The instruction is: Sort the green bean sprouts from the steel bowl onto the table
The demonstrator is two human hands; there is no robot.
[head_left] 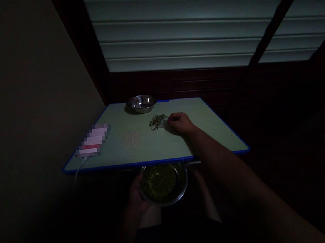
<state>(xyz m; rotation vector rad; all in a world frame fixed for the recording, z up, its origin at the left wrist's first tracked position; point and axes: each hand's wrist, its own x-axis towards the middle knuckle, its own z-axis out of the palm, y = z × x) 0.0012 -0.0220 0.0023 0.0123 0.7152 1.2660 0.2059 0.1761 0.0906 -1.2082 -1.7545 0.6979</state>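
Observation:
My left hand [137, 193] is closed on the rim and side of a metal bowl [182, 191], held just below the table's front edge. Small green grains, like mung beans [159, 181], fill much of that bowl. Above the tabletop, my right hand [181, 122] is closed in a pinch on a small pale flat piece [163, 123], whose exact kind is too dim to make out. Its edge meets a loose scatter of dark greenish grains [156, 120] on the table.
The pale table [119, 157] has a blue edge. On it are a second metal bowl [141, 105] at the back, a faint patch of pale bits [132, 139], and a blurred-out phone-like object [93, 140] with a white cable [79, 169] at left. A wall [31, 92] borders the left side.

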